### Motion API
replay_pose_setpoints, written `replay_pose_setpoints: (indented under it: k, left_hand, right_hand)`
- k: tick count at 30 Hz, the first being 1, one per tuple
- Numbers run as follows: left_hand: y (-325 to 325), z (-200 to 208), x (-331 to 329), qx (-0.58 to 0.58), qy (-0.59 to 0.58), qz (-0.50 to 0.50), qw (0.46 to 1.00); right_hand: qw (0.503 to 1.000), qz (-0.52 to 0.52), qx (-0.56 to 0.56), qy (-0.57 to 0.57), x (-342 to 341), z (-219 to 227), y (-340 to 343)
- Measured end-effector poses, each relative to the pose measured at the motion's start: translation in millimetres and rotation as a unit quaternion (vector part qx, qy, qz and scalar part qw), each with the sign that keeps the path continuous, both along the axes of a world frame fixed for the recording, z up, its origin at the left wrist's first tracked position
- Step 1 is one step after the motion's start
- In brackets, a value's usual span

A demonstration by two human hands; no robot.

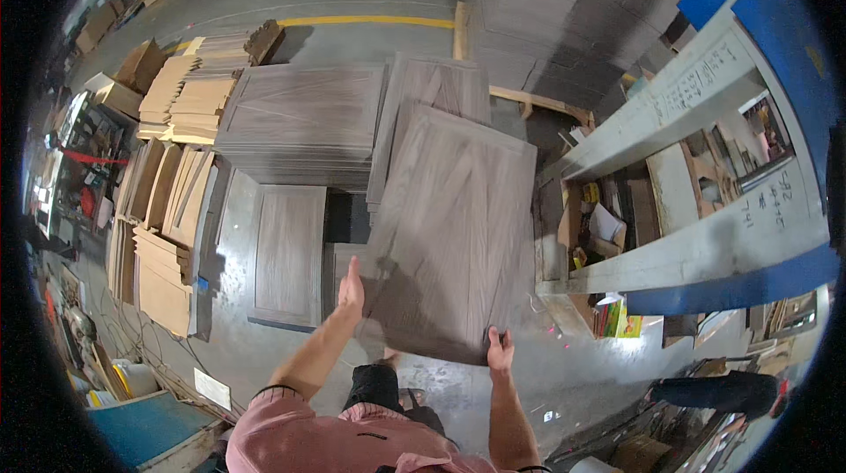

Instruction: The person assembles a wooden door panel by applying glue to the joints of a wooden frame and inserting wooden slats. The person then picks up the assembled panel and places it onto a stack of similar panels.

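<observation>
A large grey-brown wood-grain panel (pixel 458 226) with a raised frame and slanted boards lies tilted before me, its far end over a stack of similar panels (pixel 441 81). My right hand (pixel 500 350) is closed on its near right corner. Along the panel's left edge, my left hand (pixel 351 288) is held flat with its fingers stretched out; whether the palm touches the edge I cannot tell. Left of the held panel stands another stack of wood-grain panels (pixel 300 112). A narrower panel (pixel 288 253) lies in front of that stack, closer to me.
Stacked brown cardboard pieces (pixel 167 270) stand at the left. To the right rises a whitish metal frame (pixel 705 253) with blue parts, holding boxes and scraps. Cables trail across the floor at lower left. Another person (pixel 723 394) is at the lower right.
</observation>
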State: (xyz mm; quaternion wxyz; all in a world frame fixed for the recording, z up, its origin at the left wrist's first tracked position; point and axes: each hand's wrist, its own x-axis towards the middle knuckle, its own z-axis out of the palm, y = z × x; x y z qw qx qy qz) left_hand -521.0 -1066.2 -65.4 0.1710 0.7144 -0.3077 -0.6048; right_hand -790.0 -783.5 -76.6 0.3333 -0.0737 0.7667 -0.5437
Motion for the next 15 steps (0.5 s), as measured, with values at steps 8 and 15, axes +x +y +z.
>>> replay_pose_setpoints:
  k: [8, 15]
  left_hand:
    - [-118, -36, -39, 0.018, 0.072, 0.057, 0.996]
    - [-179, -43, -61, -0.022, 0.064, -0.014, 0.998]
  right_hand:
    - [0.990, 0.090, 0.079, 0.076, -93, -18, -162]
    - [0.982, 0.085, 0.145, 0.087, -118, 7, -242]
